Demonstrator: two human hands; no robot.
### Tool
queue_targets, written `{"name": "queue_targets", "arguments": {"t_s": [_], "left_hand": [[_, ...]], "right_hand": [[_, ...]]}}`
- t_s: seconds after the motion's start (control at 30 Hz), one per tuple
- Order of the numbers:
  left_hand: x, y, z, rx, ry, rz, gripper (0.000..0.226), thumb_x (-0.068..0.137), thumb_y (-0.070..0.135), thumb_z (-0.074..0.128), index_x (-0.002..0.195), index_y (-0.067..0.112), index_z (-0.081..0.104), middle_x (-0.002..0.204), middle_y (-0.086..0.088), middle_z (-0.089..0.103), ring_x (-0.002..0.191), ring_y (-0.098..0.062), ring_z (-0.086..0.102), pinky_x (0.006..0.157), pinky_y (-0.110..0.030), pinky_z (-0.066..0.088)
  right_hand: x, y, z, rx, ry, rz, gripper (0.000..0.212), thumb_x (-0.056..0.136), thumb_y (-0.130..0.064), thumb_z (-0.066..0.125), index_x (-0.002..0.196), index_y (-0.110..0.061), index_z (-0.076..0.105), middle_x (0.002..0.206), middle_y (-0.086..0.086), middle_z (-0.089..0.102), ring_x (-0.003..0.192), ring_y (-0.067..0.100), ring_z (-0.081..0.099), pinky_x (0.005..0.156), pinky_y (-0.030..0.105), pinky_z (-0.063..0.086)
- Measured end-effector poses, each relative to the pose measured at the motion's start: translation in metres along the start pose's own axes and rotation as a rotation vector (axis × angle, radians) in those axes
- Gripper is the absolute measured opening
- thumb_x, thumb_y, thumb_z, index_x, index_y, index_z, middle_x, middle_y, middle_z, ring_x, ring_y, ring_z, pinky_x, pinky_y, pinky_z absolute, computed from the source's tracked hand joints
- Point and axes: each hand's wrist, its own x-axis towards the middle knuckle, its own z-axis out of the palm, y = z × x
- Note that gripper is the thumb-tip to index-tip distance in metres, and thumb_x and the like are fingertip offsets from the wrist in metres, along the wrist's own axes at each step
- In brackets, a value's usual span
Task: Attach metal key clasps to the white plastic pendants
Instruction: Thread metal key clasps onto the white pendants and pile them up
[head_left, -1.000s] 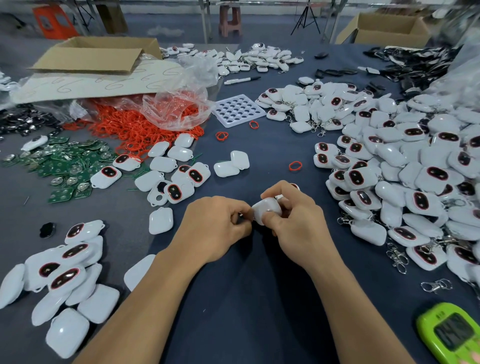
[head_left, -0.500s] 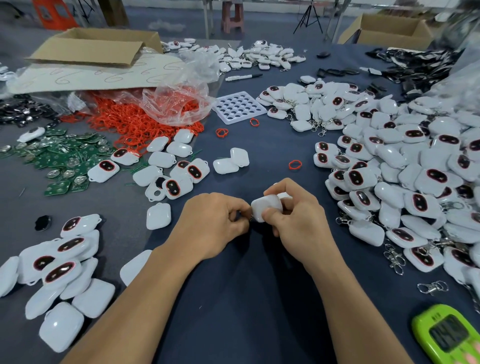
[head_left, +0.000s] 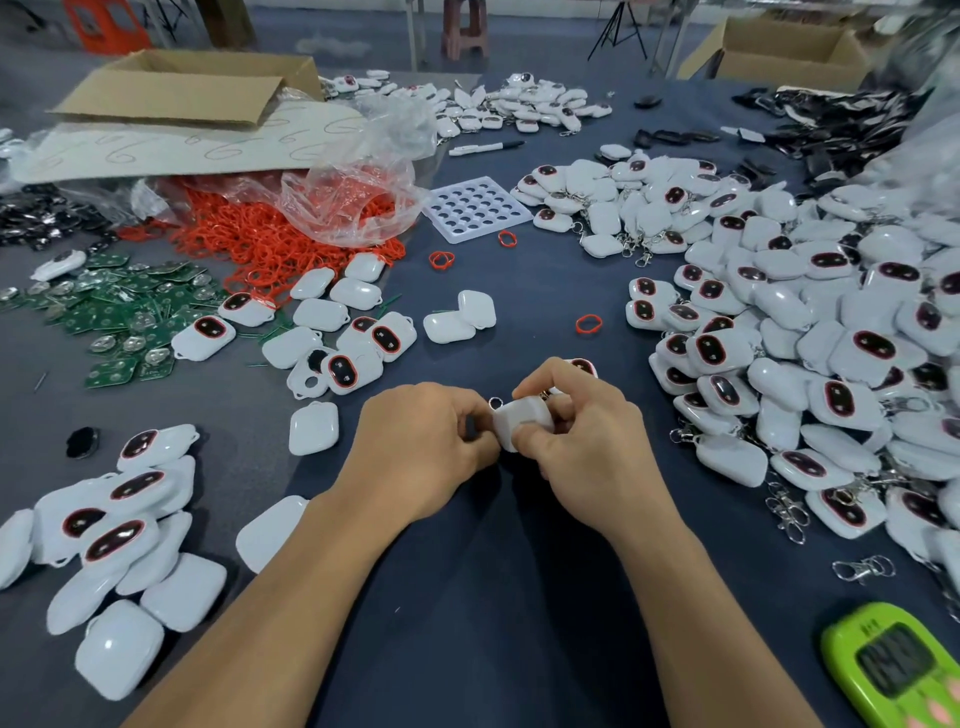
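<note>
Surface: a dark blue cloth-covered surface (head_left: 467, 623) fills the frame, strewn with parts, cardboard boxes along the upper edge.
Fingers: the right hand (head_left: 582, 447) pinches a white pendant (head_left: 522, 418) at mid-frame; the left hand (head_left: 415, 447) has its fingers pressed together at the pendant's left corner, where a small metal ring (head_left: 496, 402) shows just above them.
Step in hand: likely threading the clasp ring through the pendant's loop; whether it is through, I cannot tell.
Done: the big pile of pendants (head_left: 805, 338) at right, many with clasps showing.
Left: the clasp-free pendants (head_left: 119, 545) at lower left and the small group (head_left: 337, 332) left of centre; loose clasps (head_left: 862, 569) wait at lower right.
Nearby: a green timer (head_left: 893, 670) in the lower right corner.
Change: against the earlier frames both hands keep the same grip in the same spot; the ring now peeks out above the left fingers, where it was hidden before.
</note>
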Motion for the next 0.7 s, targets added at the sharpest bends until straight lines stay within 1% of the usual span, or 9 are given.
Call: {"name": "queue_targets", "arguments": {"t_s": [0.07, 0.13, 0.2, 0.3, 0.37, 0.43, 0.53, 0.6, 0.7], "left_hand": [[-0.001, 0.001, 0.0, -0.037, 0.006, -0.014, 0.004, 0.078, 0.044, 0.072, 0.078, 0.041, 0.07, 0.066, 0.034, 0.058, 0.063, -0.002, 0.056, 0.055, -0.025, 0.034], [-0.002, -0.001, -0.001, -0.148, 0.037, -0.009, 0.005, 0.076, 0.042, 0.074, 0.078, 0.044, 0.07, 0.061, 0.023, 0.059, 0.06, -0.002, 0.055, 0.055, -0.026, 0.037], [-0.001, -0.004, -0.001, -0.325, 0.077, 0.015, 0.009, 0.076, 0.038, 0.077, 0.08, 0.045, 0.071, 0.052, 0.013, 0.055, 0.049, -0.005, 0.048, 0.051, -0.022, 0.039], [0.001, -0.004, -0.004, -0.549, 0.051, 0.03, 0.008, 0.082, 0.03, 0.079, 0.08, 0.038, 0.076, 0.047, 0.01, 0.045, 0.045, -0.006, 0.036, 0.046, -0.016, 0.031], [0.003, -0.003, -0.006, -0.648, 0.013, 0.018, 0.004, 0.083, 0.031, 0.08, 0.083, 0.035, 0.078, 0.049, 0.005, 0.047, 0.048, -0.01, 0.039, 0.049, -0.019, 0.032], [0.002, -0.003, -0.008, -0.724, -0.018, 0.012, 0.003, 0.085, 0.033, 0.078, 0.084, 0.035, 0.08, 0.054, -0.003, 0.055, 0.053, -0.012, 0.046, 0.054, -0.024, 0.039], [0.0, 0.001, -0.01, -0.83, -0.047, -0.004, 0.007, 0.084, 0.038, 0.076, 0.081, 0.034, 0.081, 0.055, 0.001, 0.06, 0.052, -0.009, 0.049, 0.054, -0.019, 0.043], [0.0, 0.004, -0.011, -0.916, -0.068, -0.022, 0.013, 0.08, 0.042, 0.076, 0.078, 0.03, 0.08, 0.054, 0.003, 0.06, 0.052, -0.009, 0.048, 0.053, -0.017, 0.043], [0.0, 0.007, -0.012, -1.016, -0.08, -0.041, 0.013, 0.076, 0.037, 0.08, 0.07, 0.026, 0.077, 0.054, 0.006, 0.06, 0.052, -0.008, 0.048, 0.051, -0.016, 0.041]], "right_hand": [[0.001, 0.0, 0.0, 0.027, 0.0, 0.041, 0.03, 0.084, -0.007, 0.069, 0.088, -0.037, 0.063, 0.07, -0.001, 0.07, 0.05, 0.009, 0.052, 0.05, 0.025, 0.047], [0.002, -0.002, -0.001, 0.102, 0.021, 0.098, 0.029, 0.081, -0.006, 0.07, 0.087, -0.034, 0.066, 0.067, -0.003, 0.069, 0.048, 0.011, 0.052, 0.047, 0.025, 0.046], [0.003, -0.003, -0.003, 0.264, 0.033, 0.162, 0.025, 0.077, -0.004, 0.069, 0.086, -0.027, 0.068, 0.066, 0.001, 0.068, 0.046, 0.016, 0.051, 0.045, 0.026, 0.042], [0.004, -0.004, -0.008, 0.534, 0.009, 0.226, 0.021, 0.081, 0.004, 0.066, 0.089, -0.015, 0.068, 0.07, 0.011, 0.066, 0.046, 0.021, 0.048, 0.039, 0.023, 0.034], [0.004, -0.005, -0.01, 0.641, -0.018, 0.244, 0.023, 0.086, 0.011, 0.062, 0.092, -0.01, 0.068, 0.073, 0.016, 0.064, 0.045, 0.022, 0.048, 0.038, 0.023, 0.031], [0.003, -0.008, -0.011, 0.732, -0.057, 0.262, 0.026, 0.089, 0.013, 0.06, 0.092, -0.011, 0.069, 0.072, 0.014, 0.065, 0.045, 0.02, 0.05, 0.039, 0.023, 0.031], [0.001, -0.01, -0.013, 0.827, -0.104, 0.29, 0.032, 0.09, 0.011, 0.059, 0.086, -0.017, 0.074, 0.077, 0.012, 0.07, 0.047, 0.018, 0.052, 0.05, 0.028, 0.033], [0.0, -0.011, -0.013, 0.873, -0.127, 0.303, 0.029, 0.09, 0.008, 0.06, 0.089, -0.016, 0.075, 0.082, 0.012, 0.071, 0.049, 0.017, 0.053, 0.057, 0.031, 0.033], [0.0, -0.012, -0.012, 0.922, -0.144, 0.314, 0.022, 0.089, 0.007, 0.06, 0.096, -0.011, 0.071, 0.085, 0.012, 0.071, 0.049, 0.017, 0.053, 0.057, 0.031, 0.032]]}}
